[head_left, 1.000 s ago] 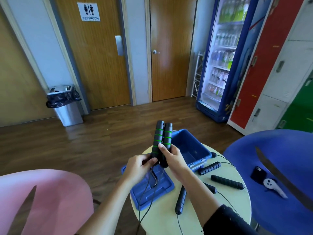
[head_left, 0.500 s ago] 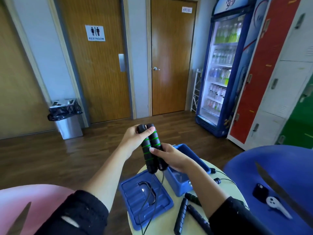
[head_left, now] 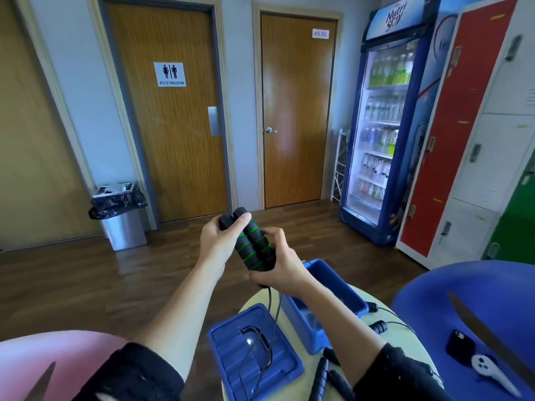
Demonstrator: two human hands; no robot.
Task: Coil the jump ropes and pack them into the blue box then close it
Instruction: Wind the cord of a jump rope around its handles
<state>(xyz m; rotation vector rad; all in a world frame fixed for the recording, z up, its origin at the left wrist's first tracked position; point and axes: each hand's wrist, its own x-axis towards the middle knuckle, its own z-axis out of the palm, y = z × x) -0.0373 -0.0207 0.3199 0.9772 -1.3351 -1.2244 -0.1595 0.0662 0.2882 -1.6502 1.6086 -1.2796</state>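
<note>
Pink chair seat (head_left: 43, 357) fills the eight o'clock corner. The left hand (head_left: 218, 244), forearm raised over the floor, has its grip wrapped round the top of the paired black-and-green handles (head_left: 253, 246), thumb across their ends. The right hand (head_left: 279, 270), at four o'clock from it, has its grip clamped on the handles' lower end. Cords (head_left: 269, 299) hang at six o'clock onto the blue lid (head_left: 228, 360) on the worktop (head_left: 405, 342). The blue box (head_left: 330, 274) stands open at the lid's two o'clock, partly hidden by the right forearm. More black handles (head_left: 320, 380) lie near the worktop's edge. A phone (head_left: 459, 345) rests on the blue chair (head_left: 477, 299).
</note>
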